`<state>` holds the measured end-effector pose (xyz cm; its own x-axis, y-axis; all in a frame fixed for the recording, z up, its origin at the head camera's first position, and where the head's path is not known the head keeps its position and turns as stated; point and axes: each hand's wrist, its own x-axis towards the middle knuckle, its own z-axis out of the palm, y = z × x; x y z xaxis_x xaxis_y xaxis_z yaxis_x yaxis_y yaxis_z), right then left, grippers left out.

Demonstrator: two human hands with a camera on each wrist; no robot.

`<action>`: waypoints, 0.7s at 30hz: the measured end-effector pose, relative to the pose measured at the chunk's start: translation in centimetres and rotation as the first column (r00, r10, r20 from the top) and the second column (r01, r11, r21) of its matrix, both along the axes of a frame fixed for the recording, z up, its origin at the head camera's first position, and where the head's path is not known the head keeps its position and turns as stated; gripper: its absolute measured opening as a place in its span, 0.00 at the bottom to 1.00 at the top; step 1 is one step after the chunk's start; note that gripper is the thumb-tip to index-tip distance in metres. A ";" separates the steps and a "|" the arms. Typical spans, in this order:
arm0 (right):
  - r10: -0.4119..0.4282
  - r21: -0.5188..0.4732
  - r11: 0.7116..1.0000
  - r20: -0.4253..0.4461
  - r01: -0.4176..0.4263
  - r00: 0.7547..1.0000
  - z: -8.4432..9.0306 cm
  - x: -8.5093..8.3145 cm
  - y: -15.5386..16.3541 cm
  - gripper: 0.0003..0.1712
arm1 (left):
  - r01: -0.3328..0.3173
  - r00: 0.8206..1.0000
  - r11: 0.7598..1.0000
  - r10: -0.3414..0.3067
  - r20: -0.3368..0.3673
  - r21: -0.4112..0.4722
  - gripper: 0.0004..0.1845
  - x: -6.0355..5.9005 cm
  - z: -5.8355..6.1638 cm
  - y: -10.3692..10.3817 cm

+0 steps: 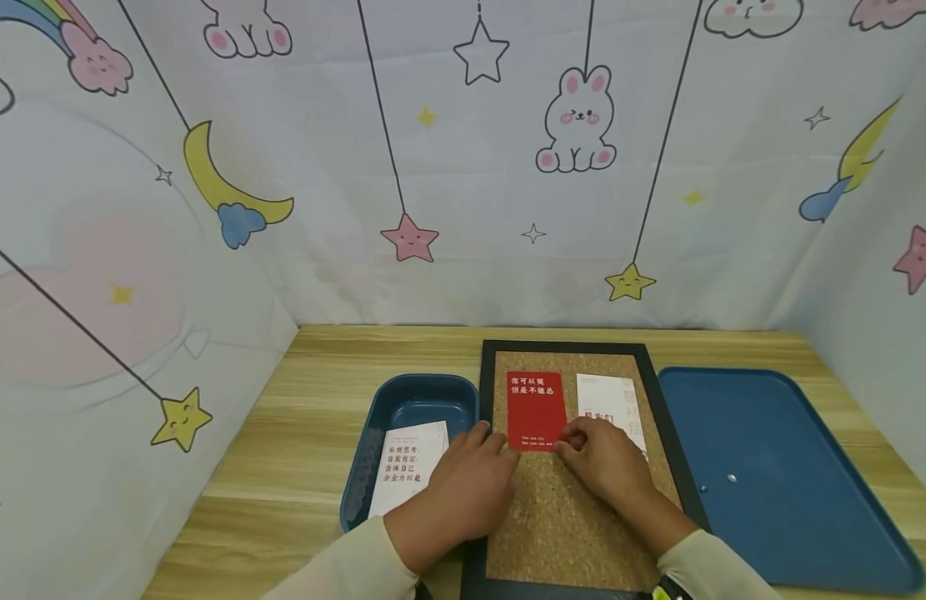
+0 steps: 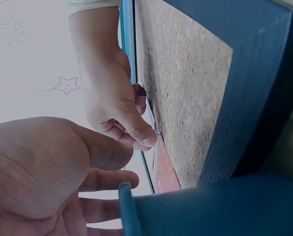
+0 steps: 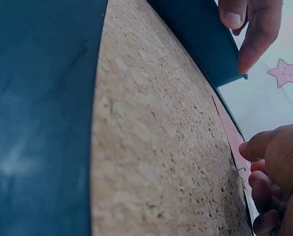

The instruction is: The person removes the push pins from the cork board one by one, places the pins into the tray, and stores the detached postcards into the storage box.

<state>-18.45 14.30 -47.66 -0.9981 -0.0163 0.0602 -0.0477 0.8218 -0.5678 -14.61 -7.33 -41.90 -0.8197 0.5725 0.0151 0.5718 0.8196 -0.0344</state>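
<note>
Cork filled the black-framed board (image 1: 575, 517) on the wooden surface (image 1: 282, 467), and a red card (image 1: 535, 410) lay on its upper part beside a white card (image 1: 608, 400). In the head view, the right hand (image 1: 601, 462) pinched the red card's lower right corner, while the left hand (image 1: 470, 487) rested with loose fingers at its lower left, over a small blue tray (image 1: 410, 400). The left wrist view showed the right hand's fingers (image 2: 139, 135) curled at the card's edge. The right wrist view showed the left hand's fingers (image 3: 252, 29) extended.

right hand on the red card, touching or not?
Touching. Head view shows the right hand fingertips at the red card's lower right corner on the cork board.
</note>
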 end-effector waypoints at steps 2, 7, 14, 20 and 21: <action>0.001 0.004 1.000 0.000 -0.001 1.000 0.0 0.0 0.0 0.12 | 0.006 1.000 1.000 -0.006 -0.004 -0.016 0.18 -0.1 -0.1 0.2; 0.006 0.009 1.000 -0.013 -0.006 1.000 0.1 0.1 0.0 0.11 | 0.016 1.000 0.999 -0.015 0.016 -0.042 0.19 -0.4 0.0 0.6; 0.011 0.008 1.000 -0.013 -0.011 1.000 0.0 0.2 0.0 0.10 | 0.019 0.999 0.997 -0.016 0.037 -0.079 0.19 -0.7 -0.2 1.1; 0.009 0.009 1.000 -0.010 -0.009 1.000 -0.1 0.2 0.0 0.10 | 0.028 0.998 0.995 -0.022 0.056 -0.098 0.20 -1.0 -0.2 1.5; 0.010 0.010 1.000 -0.010 -0.010 1.000 -0.1 0.2 0.0 0.10 | 0.031 0.998 0.995 -0.025 0.054 -0.099 0.20 -1.1 -0.3 1.5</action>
<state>-18.27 14.33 -47.73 -0.9972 -0.0271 0.0701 -0.0618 0.8267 -0.5593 -15.67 -5.85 -42.19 -0.8014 0.5918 -0.0863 0.5978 0.7971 -0.0848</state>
